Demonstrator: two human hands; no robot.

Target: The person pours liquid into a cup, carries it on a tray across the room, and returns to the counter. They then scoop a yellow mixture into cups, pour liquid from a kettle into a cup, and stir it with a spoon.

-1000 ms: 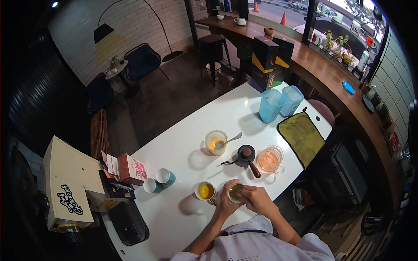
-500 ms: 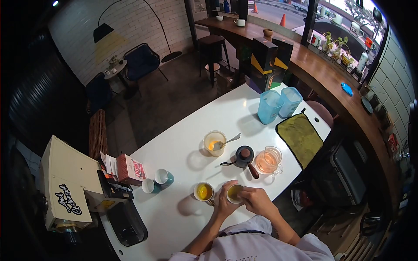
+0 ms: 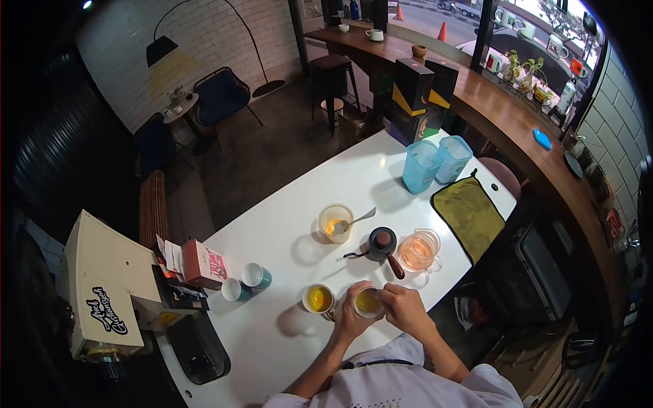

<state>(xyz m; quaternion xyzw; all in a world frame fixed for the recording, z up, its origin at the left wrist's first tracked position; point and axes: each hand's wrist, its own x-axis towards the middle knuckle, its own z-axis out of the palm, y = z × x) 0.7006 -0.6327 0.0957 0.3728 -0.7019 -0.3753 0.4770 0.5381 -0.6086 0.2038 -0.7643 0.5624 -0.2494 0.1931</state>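
Near the table's front edge, my left hand (image 3: 349, 317) wraps round the left side of a cup (image 3: 368, 313) holding yellowish liquid. My right hand (image 3: 406, 308) is closed at the cup's right side, fingers together by the rim; they hide any handle there. Just left stands a second cup (image 3: 306, 307) with a deeper yellow drink. Beyond them is a dark pot (image 3: 379, 239) with a wooden side handle. A glass server (image 3: 420, 250) of pinkish liquid stands to its right. Farther back, a spoon (image 3: 363, 217) leans in a cloudy tumbler (image 3: 328, 214) with something orange inside.
Two teal cups (image 3: 256, 276) and a red box (image 3: 204, 264) sit at the left, beside a cream grinder-like machine (image 3: 102, 272). Two blue containers (image 3: 420, 170), a green cloth (image 3: 468, 211) and black boxes (image 3: 412, 85) occupy the far right end of the white table (image 3: 286, 204).
My right hand has shifted very slightly at the cup's rim, and the cup has moved a touch. My left hand stays round it; everything else on the table is unchanged.
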